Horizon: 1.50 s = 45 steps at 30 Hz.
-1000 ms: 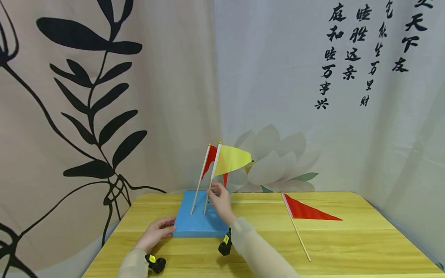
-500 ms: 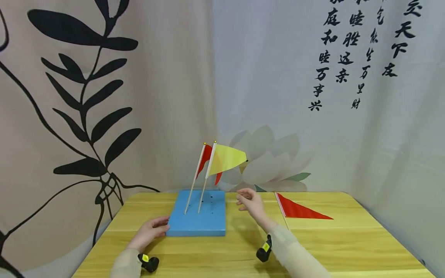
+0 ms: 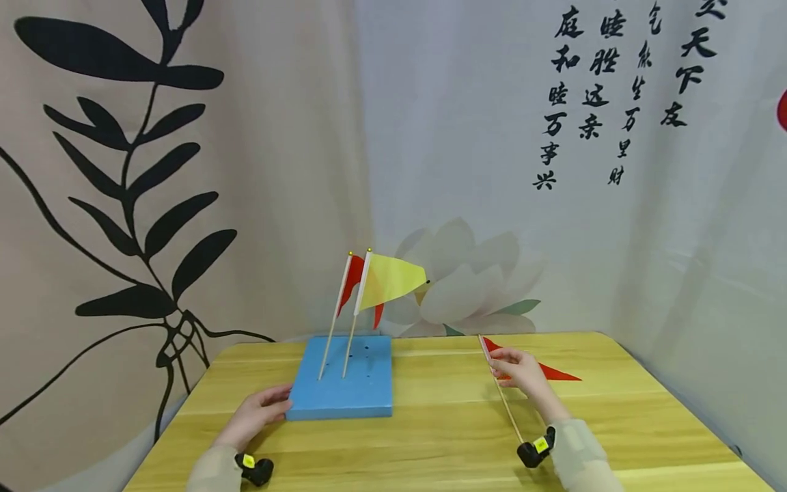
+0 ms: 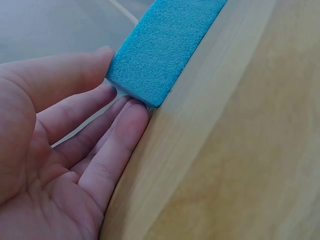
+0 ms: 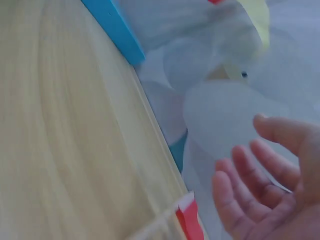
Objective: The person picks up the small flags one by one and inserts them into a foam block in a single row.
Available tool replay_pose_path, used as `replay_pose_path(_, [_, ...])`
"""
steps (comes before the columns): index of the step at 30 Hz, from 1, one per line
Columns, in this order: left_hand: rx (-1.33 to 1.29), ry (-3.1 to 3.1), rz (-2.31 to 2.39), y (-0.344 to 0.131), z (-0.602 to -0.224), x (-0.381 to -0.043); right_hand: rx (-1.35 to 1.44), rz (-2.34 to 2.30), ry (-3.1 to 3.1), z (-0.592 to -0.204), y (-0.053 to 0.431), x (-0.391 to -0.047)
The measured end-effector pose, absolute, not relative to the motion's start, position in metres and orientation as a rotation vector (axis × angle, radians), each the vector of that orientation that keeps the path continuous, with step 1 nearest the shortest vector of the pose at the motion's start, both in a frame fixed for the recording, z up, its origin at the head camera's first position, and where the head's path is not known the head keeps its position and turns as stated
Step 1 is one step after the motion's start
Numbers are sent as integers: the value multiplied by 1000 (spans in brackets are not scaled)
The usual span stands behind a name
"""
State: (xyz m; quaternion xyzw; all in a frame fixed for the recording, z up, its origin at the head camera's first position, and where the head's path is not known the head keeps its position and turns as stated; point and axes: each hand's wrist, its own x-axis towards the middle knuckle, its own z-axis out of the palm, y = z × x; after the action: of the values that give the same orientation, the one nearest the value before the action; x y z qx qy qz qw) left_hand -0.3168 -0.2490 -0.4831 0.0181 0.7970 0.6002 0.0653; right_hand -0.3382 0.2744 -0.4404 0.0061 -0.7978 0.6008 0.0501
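Note:
My left hand (image 3: 255,415) rests at the near left corner of a blue foam board (image 3: 335,396); its relaxed fingertips (image 4: 131,117) and thumb touch the block's end in the left wrist view. Two small flags stand tilted in the board: a red flag (image 3: 350,281) and, in front of it, a yellow flag (image 3: 393,281). Over on the right, my right hand (image 3: 522,374) hovers above a red triangular flag (image 3: 561,374) lying on the table, covering part of its cloth. In the right wrist view the fingers are spread apart, with the flag's tip (image 5: 189,220) below them.
The board has several small dark holes (image 3: 367,348) on top. Underneath is a wooden table (image 3: 430,451). Behind its far edge hangs a pale curtain (image 3: 295,171) printed with plants and writing. A black wrist camera (image 3: 255,470) sits on each wrist.
My right hand has let go of the yellow flag's stick and moved right to the lying red flag. My left hand stays at the board, and the head view has shifted slightly.

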Motion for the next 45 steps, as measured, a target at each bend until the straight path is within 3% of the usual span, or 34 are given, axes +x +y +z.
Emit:
replay_pose_path(14, [30, 2404, 1793, -250, -480, -316, -117, 2033, -2484, -459, 301, -331])
replay_pose_path(45, [-8, 2401, 1815, -247, -481, -316, -154, 1262, -2789, -470, 285, -327])
